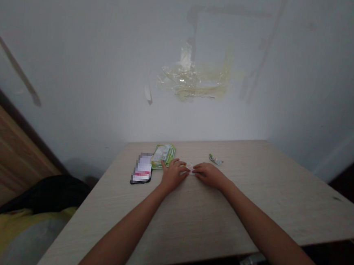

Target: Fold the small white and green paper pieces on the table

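Observation:
Between my two hands a small white piece [190, 166], flat and thin-looking, lies on or just above the table; its kind is too small to make out. My left hand [173, 174] has its thumb and forefinger closed at the left edge of this piece, with the other fingers spread towards a green-and-white packet [163, 155]. At the right edge, the bunched fingertips of my right hand [209, 174] grip the same piece. Fingers cover part of it. Beyond my right hand sits a small crumpled green-and-silver wrapper [216, 159].
A phone [142, 169] with a lit, partly blurred screen lies left of the packet. The pale wooden table [207, 220] meets a grey wall [109, 62] carrying peeling tape [196, 81]. Yellow and grey fabric [18, 234] is at the lower left.

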The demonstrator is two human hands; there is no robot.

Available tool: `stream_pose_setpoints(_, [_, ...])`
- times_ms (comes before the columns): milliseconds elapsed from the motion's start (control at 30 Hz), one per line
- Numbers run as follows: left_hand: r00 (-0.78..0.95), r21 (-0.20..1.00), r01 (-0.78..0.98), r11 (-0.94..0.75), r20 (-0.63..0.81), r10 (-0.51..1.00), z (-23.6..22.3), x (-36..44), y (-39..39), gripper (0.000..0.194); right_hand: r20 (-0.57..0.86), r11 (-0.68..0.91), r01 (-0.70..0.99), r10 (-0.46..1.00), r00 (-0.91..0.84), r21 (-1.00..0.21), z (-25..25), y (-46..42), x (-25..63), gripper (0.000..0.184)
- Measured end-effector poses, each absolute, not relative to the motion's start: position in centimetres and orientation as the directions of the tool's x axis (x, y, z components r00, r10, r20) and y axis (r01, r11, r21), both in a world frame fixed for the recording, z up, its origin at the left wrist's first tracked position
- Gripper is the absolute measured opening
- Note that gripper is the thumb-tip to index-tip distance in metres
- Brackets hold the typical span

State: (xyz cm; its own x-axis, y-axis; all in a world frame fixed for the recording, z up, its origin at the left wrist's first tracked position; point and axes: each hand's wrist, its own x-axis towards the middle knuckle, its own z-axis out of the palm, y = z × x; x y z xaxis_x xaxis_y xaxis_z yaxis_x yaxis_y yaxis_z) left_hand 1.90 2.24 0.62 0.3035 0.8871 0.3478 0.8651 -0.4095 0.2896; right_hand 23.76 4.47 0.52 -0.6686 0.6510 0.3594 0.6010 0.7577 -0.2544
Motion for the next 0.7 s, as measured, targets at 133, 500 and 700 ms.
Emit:
stream_pose_setpoints(133, [0.318, 0.272, 0.862, -0.428, 0.366, 0.874, 0.6, 2.0, 2.0, 0.017, 0.328, 0.702, 0.707, 0.689, -0.646, -0.082, 1.1, 4.1, 23.5, 0.023])
stream_pose_setpoints(500, [0.264, 0.259, 0.895, -0.362, 0.346, 0.900, 0.4, 2.2, 1.8, 0.027, 0.366, 0.703, 0.642, 0.709, -0.603, -0.306, 0.3, 4.0, 23.4, 0.023])
stream_pose_setpoints(700, [0.266, 0.227, 0.908, -0.351, 0.335, 0.904, 0.3, 2.2, 1.9, 0.030, 0.397, 0.672, 0.578, 0.741, -0.542, -0.463, 0.0, 4.6, 23.9, 0.028])
